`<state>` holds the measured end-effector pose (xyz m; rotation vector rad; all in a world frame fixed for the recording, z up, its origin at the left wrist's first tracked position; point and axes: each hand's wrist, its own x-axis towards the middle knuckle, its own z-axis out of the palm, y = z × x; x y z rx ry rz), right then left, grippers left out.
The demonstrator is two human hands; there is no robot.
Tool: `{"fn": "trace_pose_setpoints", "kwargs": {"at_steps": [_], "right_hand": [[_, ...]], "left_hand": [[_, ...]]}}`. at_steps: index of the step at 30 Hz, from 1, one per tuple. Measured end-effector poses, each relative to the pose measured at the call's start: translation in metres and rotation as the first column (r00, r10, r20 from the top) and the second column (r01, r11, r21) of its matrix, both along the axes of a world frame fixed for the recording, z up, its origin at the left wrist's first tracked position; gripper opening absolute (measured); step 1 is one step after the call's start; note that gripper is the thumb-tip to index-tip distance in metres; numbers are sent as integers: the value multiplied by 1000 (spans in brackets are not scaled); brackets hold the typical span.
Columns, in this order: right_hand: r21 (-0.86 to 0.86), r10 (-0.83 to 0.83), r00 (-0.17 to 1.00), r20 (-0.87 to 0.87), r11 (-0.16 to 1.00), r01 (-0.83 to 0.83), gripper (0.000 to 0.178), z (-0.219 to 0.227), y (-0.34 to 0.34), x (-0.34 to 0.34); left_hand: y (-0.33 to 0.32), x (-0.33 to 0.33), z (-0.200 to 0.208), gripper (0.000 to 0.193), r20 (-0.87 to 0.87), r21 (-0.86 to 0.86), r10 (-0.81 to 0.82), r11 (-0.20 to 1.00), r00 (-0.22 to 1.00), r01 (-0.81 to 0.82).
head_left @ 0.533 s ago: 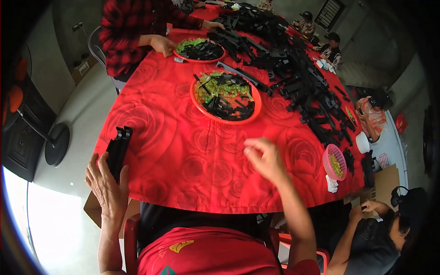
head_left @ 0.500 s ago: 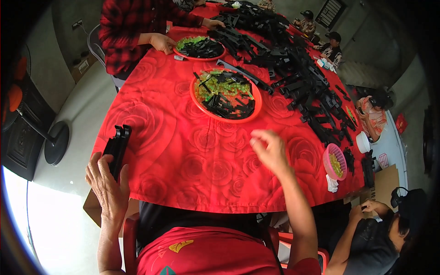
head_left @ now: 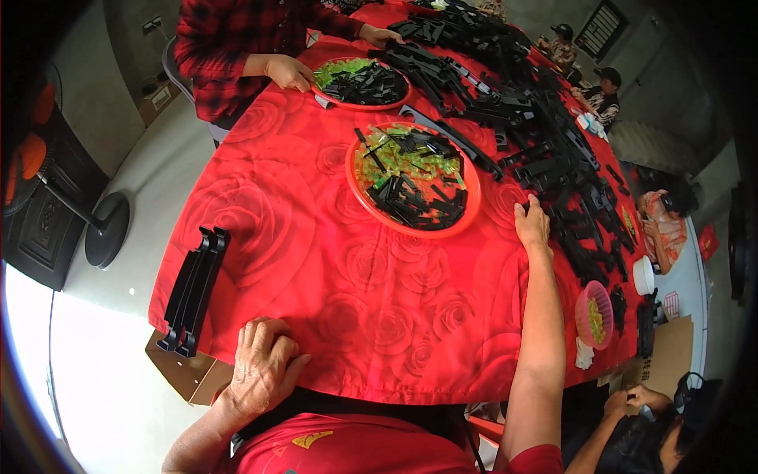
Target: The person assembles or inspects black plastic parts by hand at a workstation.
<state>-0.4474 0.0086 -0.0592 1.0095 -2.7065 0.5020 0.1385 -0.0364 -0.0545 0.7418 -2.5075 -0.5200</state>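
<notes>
My left hand [head_left: 264,363] lies by the near table edge, its fingers loosely curled in with nothing visible in them. My right hand [head_left: 533,225] reaches out to the near edge of a pile of black plastic parts [head_left: 545,158], fingers slightly apart and no part visible in its grip. Two long, narrow black plastic pieces [head_left: 193,288] lie side by side at the table's left edge, apart from my left hand. Between my hands and the far side stands a round red-orange tray [head_left: 355,186] of short black strips and clear yellow-green pieces.
A red cloth with a rose pattern [head_left: 316,268] covers the table. A second tray [head_left: 359,104] stands near a person in a checked shirt [head_left: 237,47]. At right are a pink basket [head_left: 592,316] and a white bowl [head_left: 643,276]. Other people sit around; a fan [head_left: 106,229] stands left.
My left hand has left the long black pieces and moved right to the near table edge. My right arm has stretched forward and right to the pile. The view has shifted slightly.
</notes>
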Motion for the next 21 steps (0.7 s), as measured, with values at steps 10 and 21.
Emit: {"fn": "trace_pose_setpoints", "kwargs": {"at_steps": [10, 21], "right_hand": [[-50, 161, 985, -64, 985, -164, 26, 26, 64, 120], [-180, 577, 816, -36, 799, -574, 23, 30, 197, 288]], "left_hand": [[1, 0, 2, 18, -100, 40, -35, 998, 994, 39], [6, -10, 29, 37, -184, -2, -211, 977, 960, 215]]}}
